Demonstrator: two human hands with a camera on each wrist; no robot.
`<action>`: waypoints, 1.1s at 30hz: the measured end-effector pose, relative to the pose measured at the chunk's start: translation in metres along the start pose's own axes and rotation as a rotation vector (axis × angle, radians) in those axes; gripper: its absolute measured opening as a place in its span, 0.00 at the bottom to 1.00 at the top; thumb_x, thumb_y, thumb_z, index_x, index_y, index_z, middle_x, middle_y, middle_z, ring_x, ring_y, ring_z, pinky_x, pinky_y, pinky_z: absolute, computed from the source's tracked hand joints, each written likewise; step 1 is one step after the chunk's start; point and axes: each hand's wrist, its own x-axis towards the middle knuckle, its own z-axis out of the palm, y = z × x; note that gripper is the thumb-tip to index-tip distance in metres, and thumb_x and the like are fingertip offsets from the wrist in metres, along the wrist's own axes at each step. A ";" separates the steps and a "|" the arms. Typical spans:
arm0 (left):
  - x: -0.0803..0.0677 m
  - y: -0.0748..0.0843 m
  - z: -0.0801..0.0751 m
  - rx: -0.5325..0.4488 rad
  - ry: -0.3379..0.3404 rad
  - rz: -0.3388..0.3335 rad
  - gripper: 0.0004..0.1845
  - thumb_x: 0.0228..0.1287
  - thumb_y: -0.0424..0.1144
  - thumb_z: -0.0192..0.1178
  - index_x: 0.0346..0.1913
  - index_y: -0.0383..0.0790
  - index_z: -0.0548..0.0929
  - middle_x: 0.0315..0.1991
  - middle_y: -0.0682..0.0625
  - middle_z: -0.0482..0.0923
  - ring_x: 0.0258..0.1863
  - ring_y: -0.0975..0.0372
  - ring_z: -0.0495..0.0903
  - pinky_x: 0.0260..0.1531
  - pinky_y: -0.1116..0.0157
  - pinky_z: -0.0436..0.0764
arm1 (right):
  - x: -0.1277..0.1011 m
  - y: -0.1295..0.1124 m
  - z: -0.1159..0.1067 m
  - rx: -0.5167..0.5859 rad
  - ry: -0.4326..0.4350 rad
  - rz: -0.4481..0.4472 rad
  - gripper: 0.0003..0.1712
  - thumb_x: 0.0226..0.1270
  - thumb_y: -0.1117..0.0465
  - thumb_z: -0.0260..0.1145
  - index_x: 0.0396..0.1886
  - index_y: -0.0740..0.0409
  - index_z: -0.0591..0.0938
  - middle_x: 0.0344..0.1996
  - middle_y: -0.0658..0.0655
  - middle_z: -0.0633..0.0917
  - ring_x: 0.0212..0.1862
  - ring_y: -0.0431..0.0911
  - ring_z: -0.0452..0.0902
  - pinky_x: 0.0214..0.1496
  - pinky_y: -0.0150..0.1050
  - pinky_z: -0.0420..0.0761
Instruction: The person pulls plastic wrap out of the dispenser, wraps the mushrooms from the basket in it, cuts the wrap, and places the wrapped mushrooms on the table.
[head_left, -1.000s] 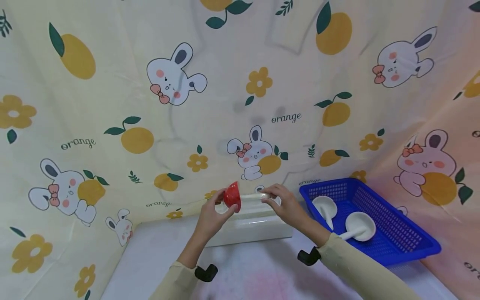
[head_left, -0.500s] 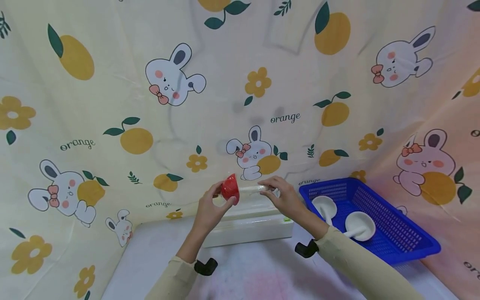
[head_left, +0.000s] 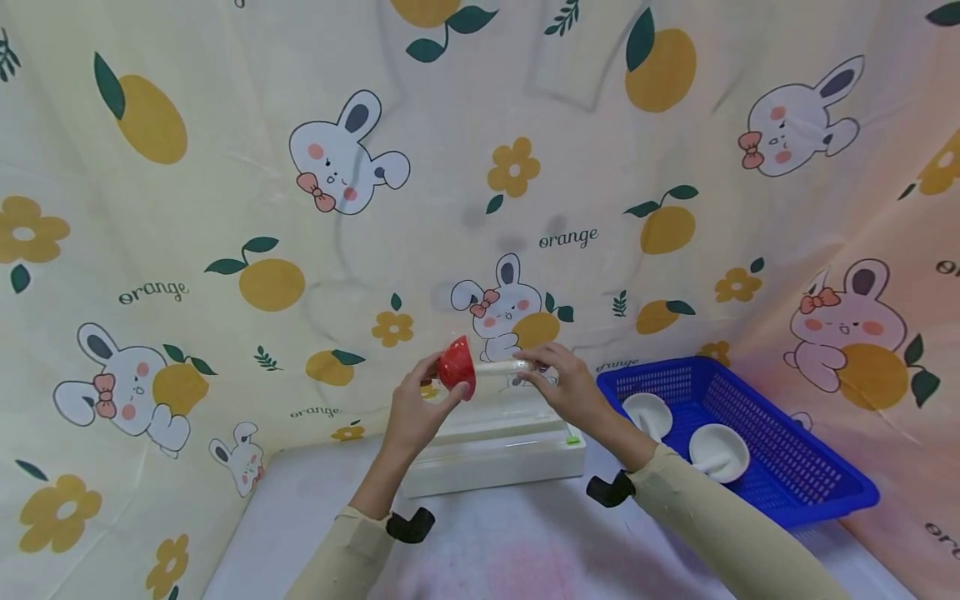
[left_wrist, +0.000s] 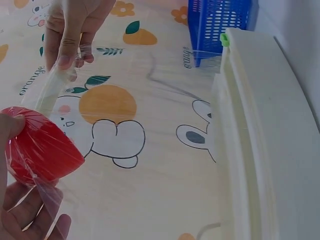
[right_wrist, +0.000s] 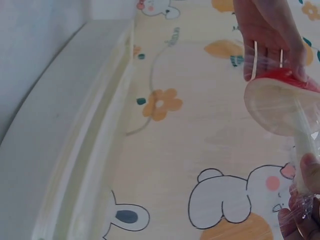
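One red bowl is gripped by the left hand, its handle by the right hand — by uneven pulling, clear film may be torn.

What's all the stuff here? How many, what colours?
Rabbit-print cloth: 1, cream, behind
Flat table: 1, pink-stained white, below
Long green-tabbed box: 1, white, on table
Mesh plastic basket: 1, blue, person's right
Round ladles: 2, white, in basket
Held round ladle: 1, red and white, above box
Plastic film: 1, clear, box to ladle
Wrist pieces: 2, black, at cuffs
Sleeves: 2, beige, on arms
Left grip: 1, bare, on bowl
Right grip: 1, bare, on handle
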 end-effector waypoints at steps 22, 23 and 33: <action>-0.004 0.018 -0.008 -0.025 0.034 0.001 0.37 0.66 0.49 0.77 0.75 0.46 0.76 0.65 0.48 0.81 0.65 0.52 0.76 0.61 0.45 0.81 | 0.000 -0.014 -0.007 0.070 0.093 -0.003 0.23 0.69 0.63 0.79 0.61 0.59 0.85 0.49 0.55 0.88 0.48 0.45 0.83 0.57 0.44 0.87; -0.006 0.018 -0.009 -0.021 0.032 -0.005 0.37 0.65 0.49 0.77 0.75 0.46 0.76 0.65 0.48 0.81 0.65 0.52 0.75 0.61 0.45 0.82 | -0.002 -0.015 -0.007 0.073 0.093 -0.006 0.21 0.68 0.63 0.79 0.59 0.58 0.86 0.49 0.54 0.88 0.47 0.44 0.83 0.57 0.44 0.87; -0.030 0.020 -0.018 -0.005 0.007 -0.006 0.39 0.63 0.51 0.78 0.75 0.46 0.75 0.66 0.48 0.81 0.65 0.50 0.77 0.59 0.45 0.84 | -0.021 -0.023 -0.008 0.096 0.079 -0.033 0.19 0.65 0.61 0.81 0.55 0.52 0.89 0.45 0.46 0.89 0.44 0.40 0.83 0.54 0.42 0.88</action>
